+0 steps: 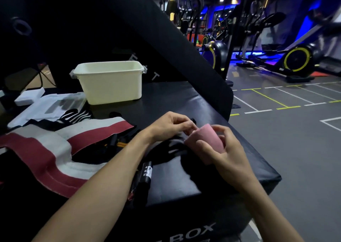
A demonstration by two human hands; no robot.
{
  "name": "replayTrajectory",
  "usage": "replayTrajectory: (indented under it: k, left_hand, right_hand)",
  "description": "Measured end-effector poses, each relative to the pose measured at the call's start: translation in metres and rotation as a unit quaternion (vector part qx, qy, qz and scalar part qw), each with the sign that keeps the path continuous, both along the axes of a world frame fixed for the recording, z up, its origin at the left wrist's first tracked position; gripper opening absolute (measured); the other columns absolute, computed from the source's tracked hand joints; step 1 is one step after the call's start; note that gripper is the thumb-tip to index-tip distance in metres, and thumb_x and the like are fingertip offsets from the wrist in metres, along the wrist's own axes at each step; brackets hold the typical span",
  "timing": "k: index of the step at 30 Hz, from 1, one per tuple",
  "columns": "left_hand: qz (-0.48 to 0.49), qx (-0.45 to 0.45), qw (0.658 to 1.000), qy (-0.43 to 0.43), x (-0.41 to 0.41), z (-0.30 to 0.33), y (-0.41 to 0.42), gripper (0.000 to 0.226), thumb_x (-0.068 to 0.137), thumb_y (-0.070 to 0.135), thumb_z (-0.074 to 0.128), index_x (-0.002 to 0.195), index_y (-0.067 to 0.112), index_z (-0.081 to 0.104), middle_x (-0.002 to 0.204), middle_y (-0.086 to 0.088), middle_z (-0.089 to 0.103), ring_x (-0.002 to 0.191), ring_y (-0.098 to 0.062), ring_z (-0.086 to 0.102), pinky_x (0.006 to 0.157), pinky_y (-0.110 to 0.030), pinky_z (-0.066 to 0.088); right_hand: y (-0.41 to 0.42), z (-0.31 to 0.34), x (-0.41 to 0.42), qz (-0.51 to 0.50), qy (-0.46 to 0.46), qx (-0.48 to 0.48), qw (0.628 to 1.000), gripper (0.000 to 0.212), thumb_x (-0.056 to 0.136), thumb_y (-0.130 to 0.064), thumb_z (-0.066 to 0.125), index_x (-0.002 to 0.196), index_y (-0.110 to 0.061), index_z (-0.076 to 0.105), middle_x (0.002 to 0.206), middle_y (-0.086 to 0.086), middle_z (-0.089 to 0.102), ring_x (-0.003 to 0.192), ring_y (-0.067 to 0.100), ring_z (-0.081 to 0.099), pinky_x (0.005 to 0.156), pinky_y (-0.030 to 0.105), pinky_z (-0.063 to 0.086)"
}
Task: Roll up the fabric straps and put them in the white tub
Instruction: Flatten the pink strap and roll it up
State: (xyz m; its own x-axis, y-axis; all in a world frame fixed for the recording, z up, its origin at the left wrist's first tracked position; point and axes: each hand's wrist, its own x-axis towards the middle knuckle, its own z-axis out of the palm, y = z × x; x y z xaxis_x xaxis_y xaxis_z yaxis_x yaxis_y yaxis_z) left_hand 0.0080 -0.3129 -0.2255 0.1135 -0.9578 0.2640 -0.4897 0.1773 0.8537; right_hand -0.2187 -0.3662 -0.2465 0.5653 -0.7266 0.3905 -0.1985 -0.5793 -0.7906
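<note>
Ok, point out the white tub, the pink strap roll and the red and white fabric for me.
white tub (110, 86), head view, on its front wall.
pink strap roll (204, 139), head view, on the rolled outer face between both hands.
red and white fabric (60, 145), head view, on its white middle band.

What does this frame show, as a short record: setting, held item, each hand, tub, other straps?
setting: gym, black padded box as work surface
held item: pink rolled fabric strap, above the box
left hand: fingers pinch the roll's far end
right hand: fingers curl round the roll
white plastic tub: upright at the box's back; inside not visible
other straps: red and white fabric strap unrolled at left; black straps beneath the hands
</note>
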Motion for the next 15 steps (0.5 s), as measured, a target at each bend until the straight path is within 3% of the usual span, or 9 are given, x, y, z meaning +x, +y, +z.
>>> replayTrajectory:
  k: [5,7,9,11,13,15]
  left_hand:
    - [-0.029,0.021,0.998,-0.047,-0.013,0.053,0.005,0.023,0.105,0.013,0.057,0.105,-0.004,0.073,0.092,-0.012,0.078,0.089,-0.017,0.074,0.087,-0.027,0.056]
    - [-0.031,0.022,0.994,-0.105,-0.019,0.074,0.015,0.020,0.102,0.015,0.062,0.108,0.000,0.074,0.098,-0.011,0.078,0.093,-0.016,0.074,0.087,-0.026,0.056]
    - [-0.029,0.035,0.990,-0.131,-0.031,0.088,0.032,0.023,0.099,0.021,0.068,0.116,0.007,0.072,0.109,-0.008,0.077,0.106,-0.020,0.072,0.097,-0.034,0.056]
    - [-0.023,0.047,0.987,-0.152,-0.045,0.092,0.055,0.035,0.094,0.031,0.074,0.125,0.018,0.066,0.119,0.002,0.074,0.116,-0.012,0.067,0.107,-0.038,0.050]
    - [-0.002,0.042,0.982,-0.186,-0.060,0.086,0.077,0.046,0.089,0.041,0.077,0.130,0.025,0.062,0.124,0.011,0.070,0.121,0.000,0.062,0.111,-0.036,0.046]
    - [0.027,0.017,0.980,-0.195,-0.073,0.078,0.094,0.048,0.089,0.042,0.078,0.131,0.028,0.061,0.124,0.014,0.068,0.121,0.003,0.059,0.110,-0.035,0.046]
  right_hand:
    - [0.005,0.002,-0.012,-0.006,-0.139,0.177,0.974,0.053,0.072,-0.051,0.085,0.111,-0.025,0.061,0.106,0.006,0.072,0.079,0.003,0.070,0.065,0.019,0.054]
    - [0.010,0.005,-0.015,0.001,-0.175,0.232,0.957,0.058,0.071,-0.053,0.086,0.113,-0.021,0.061,0.103,0.011,0.074,0.079,0.012,0.073,0.067,0.026,0.056]
    - [0.015,0.009,-0.017,0.019,-0.201,0.271,0.941,0.068,0.068,-0.056,0.083,0.119,-0.016,0.061,0.098,0.012,0.076,0.079,0.021,0.074,0.069,0.040,0.059]
    - [0.024,0.015,-0.018,0.053,-0.229,0.289,0.928,0.073,0.068,-0.058,0.080,0.122,-0.012,0.061,0.101,0.014,0.077,0.087,0.029,0.074,0.079,0.050,0.057]
    - [0.034,0.022,-0.021,0.093,-0.258,0.304,0.912,0.068,0.077,-0.055,0.080,0.122,-0.008,0.061,0.107,0.020,0.075,0.092,0.031,0.073,0.082,0.048,0.059]
    - [0.045,0.030,-0.026,0.145,-0.291,0.334,0.885,0.056,0.089,-0.042,0.074,0.123,-0.001,0.059,0.113,0.028,0.071,0.093,0.037,0.072,0.079,0.048,0.061]
